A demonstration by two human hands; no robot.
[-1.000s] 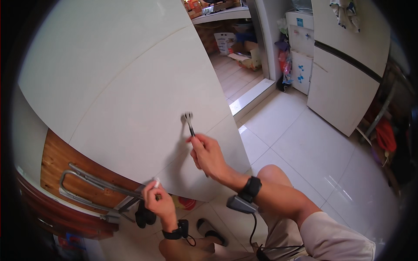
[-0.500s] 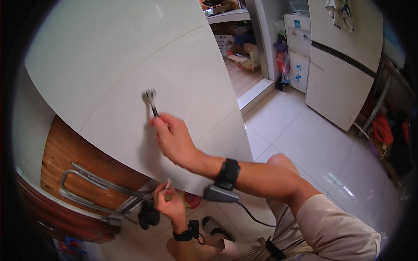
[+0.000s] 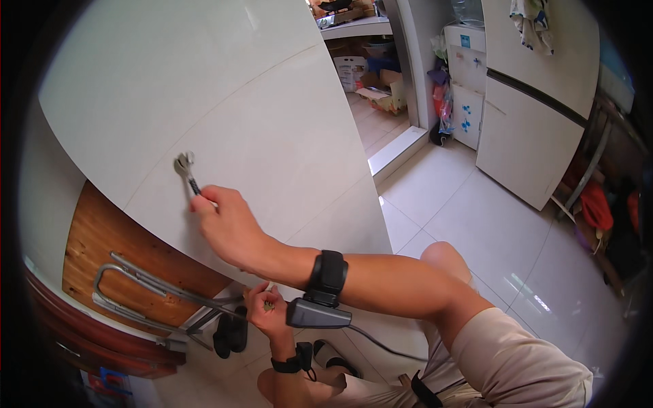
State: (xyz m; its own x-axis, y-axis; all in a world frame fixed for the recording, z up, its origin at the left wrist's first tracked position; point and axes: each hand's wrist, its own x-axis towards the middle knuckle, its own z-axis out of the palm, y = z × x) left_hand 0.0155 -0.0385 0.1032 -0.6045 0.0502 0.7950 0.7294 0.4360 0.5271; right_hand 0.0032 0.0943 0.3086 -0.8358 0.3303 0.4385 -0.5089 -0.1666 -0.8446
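My right hand (image 3: 224, 221) grips a hand tool (image 3: 188, 171) with a dark handle and a forked silver head, which is over a large white panel (image 3: 177, 81) at its left part. The tool's head is against or very near the surface; I cannot tell which. Below, partly behind my right forearm, my left hand (image 3: 265, 316) holds small brassy metal pieces (image 3: 269, 307) in curled fingers, near the panel's lower edge. A folded tubular metal frame (image 3: 129, 306) leans by a wooden board (image 3: 88, 238) to the left.
A white fridge (image 3: 530, 143) and water dispenser (image 3: 462, 88) stand right of a doorway with a raised sill (image 3: 398, 149) and a cardboard box (image 3: 381, 98). Shoes (image 3: 228, 336) lie below the frame. A cluttered rack (image 3: 592, 177) is at the far right.
My right hand has swung leftward across the panel with the tool, its head rising and then dropping. My left hand has shifted slightly right and is now partly behind my right forearm.
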